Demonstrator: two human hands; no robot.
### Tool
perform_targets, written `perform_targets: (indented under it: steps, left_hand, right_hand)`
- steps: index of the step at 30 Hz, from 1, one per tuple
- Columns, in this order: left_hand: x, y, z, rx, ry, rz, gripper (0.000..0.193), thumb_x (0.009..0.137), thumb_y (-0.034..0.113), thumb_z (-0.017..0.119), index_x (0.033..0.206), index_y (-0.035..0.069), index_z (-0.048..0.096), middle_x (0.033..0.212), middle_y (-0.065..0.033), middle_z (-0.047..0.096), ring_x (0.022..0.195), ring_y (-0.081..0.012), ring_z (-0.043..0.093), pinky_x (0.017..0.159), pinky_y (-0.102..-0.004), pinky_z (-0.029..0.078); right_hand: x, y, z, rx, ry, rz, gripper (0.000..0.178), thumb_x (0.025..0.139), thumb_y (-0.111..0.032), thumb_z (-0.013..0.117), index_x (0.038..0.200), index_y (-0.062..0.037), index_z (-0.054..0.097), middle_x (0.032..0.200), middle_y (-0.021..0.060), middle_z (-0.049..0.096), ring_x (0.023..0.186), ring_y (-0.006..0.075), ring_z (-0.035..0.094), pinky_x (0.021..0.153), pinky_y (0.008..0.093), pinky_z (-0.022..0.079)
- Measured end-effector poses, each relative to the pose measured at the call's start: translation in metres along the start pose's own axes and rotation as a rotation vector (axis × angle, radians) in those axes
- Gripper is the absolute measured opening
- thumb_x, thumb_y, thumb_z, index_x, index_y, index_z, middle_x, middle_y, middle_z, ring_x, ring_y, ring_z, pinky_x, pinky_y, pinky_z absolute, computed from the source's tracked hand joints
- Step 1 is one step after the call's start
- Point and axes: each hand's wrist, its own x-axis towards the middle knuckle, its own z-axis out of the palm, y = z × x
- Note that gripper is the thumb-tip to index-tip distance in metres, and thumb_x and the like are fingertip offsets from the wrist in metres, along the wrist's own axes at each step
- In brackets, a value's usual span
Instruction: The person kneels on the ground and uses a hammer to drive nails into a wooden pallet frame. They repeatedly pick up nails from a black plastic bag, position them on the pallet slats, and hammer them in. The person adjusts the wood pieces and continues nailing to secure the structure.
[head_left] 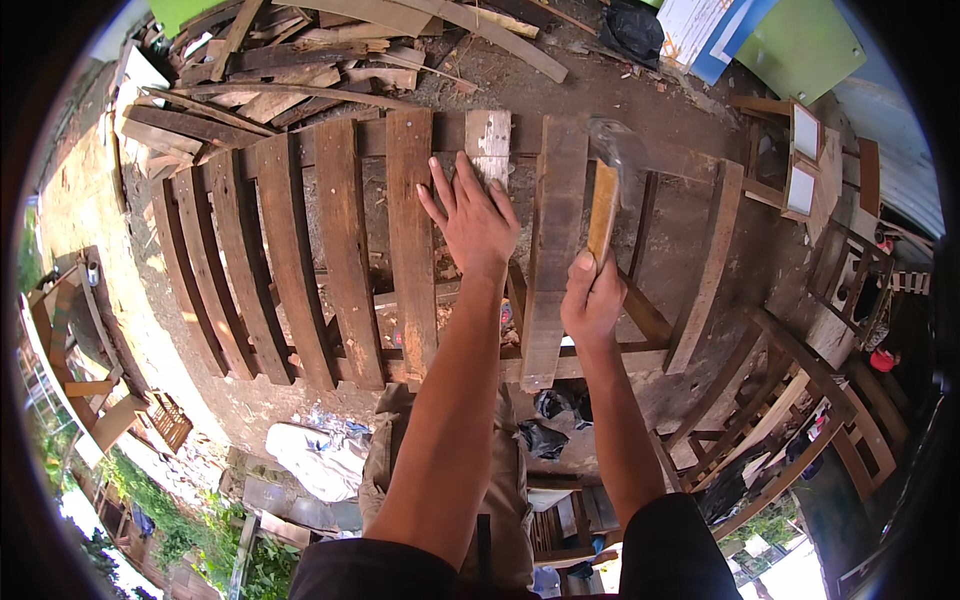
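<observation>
Presently apart: right hand (593,299) clenched round hammer (603,208), left hand (474,228) splayed at pale-ended slat (488,138); stray swing could bruise the left.

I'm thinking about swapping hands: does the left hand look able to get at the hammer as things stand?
Probably yes: the left hand lies spread nearby, and nothing visible rises between it and the hammer, though the right hand grips it.
</observation>
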Motion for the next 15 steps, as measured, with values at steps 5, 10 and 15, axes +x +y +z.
perform_targets:
  steps: [5,10,15]
  left_hand:
    - [-0.005,-0.011,0.005,0.021,0.097,0.057,0.058,0.101,0.029,0.038,0.147,-0.007,0.033,0.141,-0.0229,0.052,0.152,-0.0371,0.015,0.122,-0.0568,0.001]
    - [-0.005,-0.003,0.006,-0.039,0.117,0.115,0.059,0.101,0.027,0.039,0.146,-0.009,0.032,0.138,-0.0230,0.054,0.152,-0.0380,0.014,0.122,-0.0572,0.000]
    - [-0.001,-0.012,0.013,-0.028,0.133,0.182,0.070,0.099,0.037,0.042,0.148,-0.011,0.027,0.145,-0.0243,0.048,0.152,-0.0370,0.015,0.122,-0.0563,-0.004]
  right_hand:
    - [0.009,0.004,0.012,-0.192,-0.057,0.149,0.044,0.104,-0.038,0.049,0.091,0.0033,0.059,0.072,0.0263,0.062,0.071,0.0472,0.064,0.060,0.0484,0.048]
    - [0.015,0.012,-0.001,-0.253,-0.130,0.277,0.058,0.104,-0.048,0.046,0.080,0.0039,0.060,0.068,0.0246,0.060,0.065,0.0439,0.063,0.060,0.0481,0.047]
    - [-0.092,-0.005,-0.014,0.367,0.150,0.344,0.044,0.105,-0.044,0.050,0.078,-0.0089,0.047,0.062,-0.0070,0.041,0.051,0.0036,0.039,0.046,0.0234,0.031]
